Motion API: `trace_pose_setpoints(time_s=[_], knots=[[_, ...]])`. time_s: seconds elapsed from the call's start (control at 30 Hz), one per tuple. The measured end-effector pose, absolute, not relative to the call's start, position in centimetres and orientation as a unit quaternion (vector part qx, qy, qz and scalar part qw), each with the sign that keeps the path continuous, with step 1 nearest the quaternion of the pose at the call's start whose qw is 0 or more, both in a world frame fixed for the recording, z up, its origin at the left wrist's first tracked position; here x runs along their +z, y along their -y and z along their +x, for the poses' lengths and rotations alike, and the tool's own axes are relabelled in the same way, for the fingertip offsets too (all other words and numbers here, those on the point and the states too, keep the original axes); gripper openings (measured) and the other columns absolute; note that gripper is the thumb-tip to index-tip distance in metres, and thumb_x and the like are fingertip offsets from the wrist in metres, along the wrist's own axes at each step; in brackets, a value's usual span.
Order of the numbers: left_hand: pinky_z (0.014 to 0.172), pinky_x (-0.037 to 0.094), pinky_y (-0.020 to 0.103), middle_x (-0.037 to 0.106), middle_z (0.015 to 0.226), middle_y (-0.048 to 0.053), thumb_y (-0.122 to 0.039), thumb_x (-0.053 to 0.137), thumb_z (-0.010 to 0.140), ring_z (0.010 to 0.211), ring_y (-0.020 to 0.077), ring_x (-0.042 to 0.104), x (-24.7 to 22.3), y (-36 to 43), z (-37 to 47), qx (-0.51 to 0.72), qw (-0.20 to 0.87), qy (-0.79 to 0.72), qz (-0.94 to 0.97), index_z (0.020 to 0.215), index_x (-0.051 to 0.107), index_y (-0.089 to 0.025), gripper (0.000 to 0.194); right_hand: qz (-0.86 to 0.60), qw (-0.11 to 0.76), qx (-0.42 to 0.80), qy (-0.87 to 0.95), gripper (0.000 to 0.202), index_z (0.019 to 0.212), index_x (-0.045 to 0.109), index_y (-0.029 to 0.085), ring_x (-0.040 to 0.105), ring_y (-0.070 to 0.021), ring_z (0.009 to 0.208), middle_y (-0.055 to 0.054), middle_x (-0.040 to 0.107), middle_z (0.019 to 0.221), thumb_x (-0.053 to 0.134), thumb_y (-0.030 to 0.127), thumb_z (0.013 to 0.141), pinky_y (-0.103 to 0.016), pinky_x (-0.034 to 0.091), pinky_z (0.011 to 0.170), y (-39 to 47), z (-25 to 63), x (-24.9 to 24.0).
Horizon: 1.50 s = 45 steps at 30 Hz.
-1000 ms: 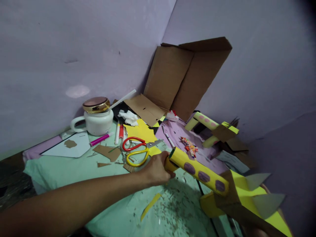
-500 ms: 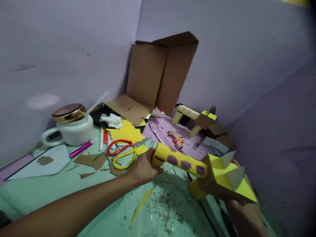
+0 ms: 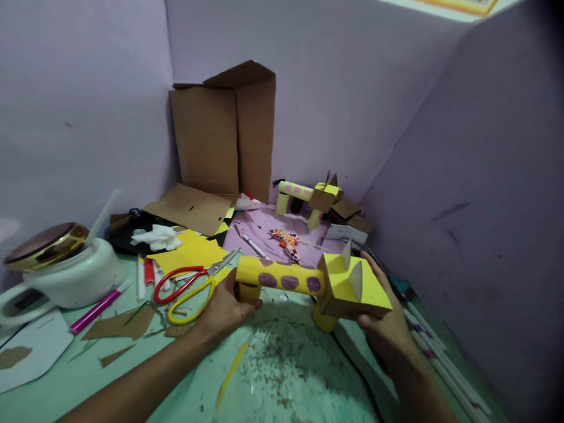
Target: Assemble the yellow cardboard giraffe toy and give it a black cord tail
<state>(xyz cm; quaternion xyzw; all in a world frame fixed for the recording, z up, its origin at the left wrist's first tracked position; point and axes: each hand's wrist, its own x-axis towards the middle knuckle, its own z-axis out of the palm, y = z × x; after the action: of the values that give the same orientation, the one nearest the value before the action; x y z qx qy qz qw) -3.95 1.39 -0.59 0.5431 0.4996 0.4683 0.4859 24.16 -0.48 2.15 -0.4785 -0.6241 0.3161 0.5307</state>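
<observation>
Left hand (image 3: 229, 308) pinching leg (image 3: 249, 292) of yellow spotted animal model (image 3: 275, 269); right hand (image 3: 388, 332) clasping its boxy head (image 3: 372, 292). Folded cardboard (image 3: 205, 135) at surface (image 3: 304, 376) back edge.

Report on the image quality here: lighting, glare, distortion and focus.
Head view: dim, uneven light, the right wall darker than the back wall, the upper-right corner nearly black; head view again: a glint on the gold-rimmed lid, the mug looking stretched near the left edge, the yellow spotted model fairly clear, the sticks at lower right softer.

Lilac walls (image 3: 335, 88) behind a green tabletop (image 3: 259, 405)
</observation>
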Motion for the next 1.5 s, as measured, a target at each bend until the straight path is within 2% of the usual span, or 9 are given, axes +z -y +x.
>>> trace_pose_setpoints(time_s=[0.2,0.5,0.63,0.8,0.93,1.07,1.23,1.43,1.5], knots=[[0.083,0.047,0.039,0.064,0.102,0.011,-0.023,0.068,0.053,0.099,0.0292,0.058,-0.1,-1.5,-3.8,0.459,0.488,-0.520,0.530,0.104,0.053,-0.012,0.054,-0.462,0.541,0.359,0.604,0.110,0.141,0.029,0.023,0.042,-0.0352,0.128,-0.013,0.042,0.142,0.077,0.063,0.050,-0.044,0.036,0.104,0.4,23.7,2.3],[0.079,0.050,0.037,0.068,0.092,0.009,-0.026,0.070,0.047,0.091,0.0278,0.062,1.5,-1.0,-3.4,0.472,0.489,-0.556,0.479,0.090,0.057,-0.013,0.046,-0.393,0.614,0.443,0.522,0.100,0.135,0.038,0.022,0.050,-0.0343,0.120,-0.014,0.052,0.133,0.085,0.044,0.050,-0.042,0.045,0.096,0.4,22.7,1.2],[0.078,0.051,0.035,0.070,0.085,0.005,-0.026,0.072,0.044,0.087,0.0262,0.064,1.7,-1.0,-3.5,0.495,0.479,-0.555,0.466,0.085,0.059,-0.014,0.044,-0.385,0.621,0.460,0.504,0.097,0.133,0.040,0.024,0.056,-0.0324,0.113,-0.012,0.055,0.129,0.085,0.045,0.050,-0.041,0.049,0.090,0.5,22.2,1.2],[0.071,0.053,0.035,0.071,0.079,0.005,-0.026,0.073,0.044,0.079,0.0268,0.065,1.5,-1.3,-3.6,0.489,0.467,-0.562,0.477,0.080,0.061,-0.014,0.040,-0.412,0.609,0.405,0.544,0.100,0.132,0.040,0.024,0.051,-0.0315,0.118,-0.012,0.052,0.132,0.086,0.046,0.046,-0.040,0.046,0.093,0.7,22.1,1.0],[0.070,0.054,0.036,0.072,0.079,0.006,-0.025,0.073,0.044,0.079,0.0271,0.066,1.6,-1.2,-3.6,0.486,0.451,-0.569,0.486,0.078,0.061,-0.015,0.037,-0.420,0.592,0.417,0.546,0.102,0.134,0.038,0.022,0.057,-0.0316,0.111,-0.013,0.056,0.128,0.086,0.044,0.046,-0.040,0.049,0.087,0.7,22.0,0.8],[0.073,0.053,0.036,0.070,0.080,0.007,-0.025,0.072,0.043,0.080,0.0264,0.065,1.8,-1.2,-3.6,0.476,0.463,-0.572,0.481,0.077,0.062,-0.014,0.037,-0.432,0.569,0.427,0.554,0.085,0.124,0.048,0.021,0.060,-0.0308,0.107,-0.011,0.060,0.124,0.084,0.033,0.048,-0.039,0.050,0.087,0.9,21.8,0.7],[0.076,0.052,0.037,0.069,0.084,0.006,-0.026,0.072,0.044,0.083,0.0262,0.064,1.4,-1.1,-3.5,0.488,0.478,-0.556,0.473,0.080,0.060,-0.014,0.039,-0.521,0.469,0.411,0.582,0.049,0.102,0.064,0.021,0.064,-0.0295,0.097,-0.007,0.070,0.108,0.075,0.024,0.055,-0.040,0.052,0.084,1.7,21.7,0.5],[0.072,0.052,0.035,0.069,0.082,0.007,-0.024,0.072,0.046,0.079,0.0254,0.064,0.3,-1.4,-3.9,0.499,0.479,-0.546,0.473,0.082,0.062,-0.013,0.040,-0.568,0.438,0.367,0.593,0.035,0.090,0.069,0.023,0.067,-0.0298,0.081,-0.005,0.074,0.089,0.075,0.031,0.056,-0.043,0.056,0.076,2.1,21.5,-0.4],[0.071,0.052,0.035,0.070,0.081,0.006,-0.024,0.073,0.045,0.078,0.0249,0.064,0.0,-1.6,-4.0,0.506,0.474,-0.547,0.468,0.082,0.063,-0.013,0.040,-0.574,0.439,0.345,0.599,0.037,0.091,0.068,0.023,0.067,-0.0300,0.083,-0.006,0.074,0.092,0.075,0.031,0.055,-0.044,0.055,0.077,2.0,21.4,-0.7]])
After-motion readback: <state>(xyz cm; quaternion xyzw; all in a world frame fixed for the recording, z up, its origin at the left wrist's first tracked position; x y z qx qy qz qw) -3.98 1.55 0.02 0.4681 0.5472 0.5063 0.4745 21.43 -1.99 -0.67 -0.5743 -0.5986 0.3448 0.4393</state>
